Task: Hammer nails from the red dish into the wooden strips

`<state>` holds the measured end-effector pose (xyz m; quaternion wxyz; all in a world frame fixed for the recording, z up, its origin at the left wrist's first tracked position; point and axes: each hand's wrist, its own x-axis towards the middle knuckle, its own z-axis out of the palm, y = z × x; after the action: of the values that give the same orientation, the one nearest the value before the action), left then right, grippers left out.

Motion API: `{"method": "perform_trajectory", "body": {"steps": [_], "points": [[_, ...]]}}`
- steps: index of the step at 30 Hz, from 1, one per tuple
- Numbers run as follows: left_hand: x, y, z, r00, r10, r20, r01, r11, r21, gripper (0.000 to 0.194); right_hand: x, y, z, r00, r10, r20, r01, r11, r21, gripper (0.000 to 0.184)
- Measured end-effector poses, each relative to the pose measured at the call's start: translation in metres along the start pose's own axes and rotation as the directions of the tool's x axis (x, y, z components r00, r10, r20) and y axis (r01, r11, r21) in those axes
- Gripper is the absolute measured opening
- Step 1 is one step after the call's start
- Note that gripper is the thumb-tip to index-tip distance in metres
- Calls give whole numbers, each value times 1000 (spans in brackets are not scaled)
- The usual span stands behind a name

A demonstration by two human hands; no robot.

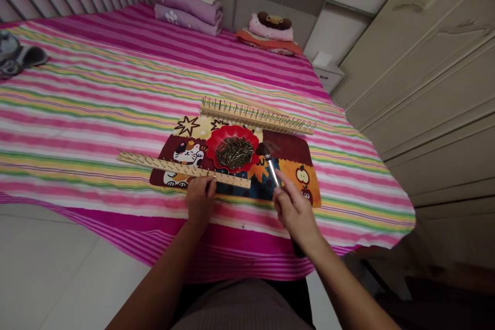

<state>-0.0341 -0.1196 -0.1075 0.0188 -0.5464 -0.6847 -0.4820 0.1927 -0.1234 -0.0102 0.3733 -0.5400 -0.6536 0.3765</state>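
My right hand (pixel 296 211) is wrapped round a hammer (pixel 272 171) with a shiny shaft and a dark grip. The hammer's head is blurred and raised just right of a red scalloped bowl (pixel 211 153) full of loose nails (pixel 235 153). My left hand (pixel 201 201) is closed in a pinch at the near edge of a narrow wooden strip (pixel 232 179), with what looks like a small nail at the fingertips. Several nails stand along this strip, mostly left of my hand. Both the bowl and part of the strip rest on a patterned mat (pixel 288 149).
Behind the bowl lie more wooden strips (pixel 255 113) bristling with upright nails. A striped sheet (pixel 96 129) covers the bed below the mat. Folded bedding (pixel 185 5) and a stack of cloths (pixel 270 31) sit by the headboard. A grey cloth item (pixel 17 56) lies far left.
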Motion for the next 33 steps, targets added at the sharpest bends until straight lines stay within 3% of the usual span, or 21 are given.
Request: {"method": "perform_trajectory", "body": {"steps": [4,6,10,13,20,25,29,33], "points": [[0,0,-1,999,27,-25,-27,1000,5,15,43,47,-32,978,-49,-205,-27,936,-350,48],[1,-1,0,997,63,-39,-63,998,11,14,59,67,-45,968,-49,-245,-78,872,-484,48],[2,-3,0,990,129,-54,-127,991,34,13,69,93,-61,956,92,-280,-264,688,-676,48],[3,-3,-2,987,153,-50,-152,988,38,11,67,103,-63,945,141,-294,-317,614,-723,49],[-1,1,-15,992,128,-20,-128,992,2,11,66,109,-60,952,105,-287,-288,627,-724,48],[6,23,-31,981,189,-37,-189,982,21,6,66,105,-57,946,127,-297,-313,588,-746,48],[40,54,-23,958,248,146,-255,966,36,13,66,102,-56,939,143,-311,-335,574,-747,47],[86,79,16,874,215,436,-308,939,154,19,67,101,-56,937,164,-309,-345,571,-745,47]]}}
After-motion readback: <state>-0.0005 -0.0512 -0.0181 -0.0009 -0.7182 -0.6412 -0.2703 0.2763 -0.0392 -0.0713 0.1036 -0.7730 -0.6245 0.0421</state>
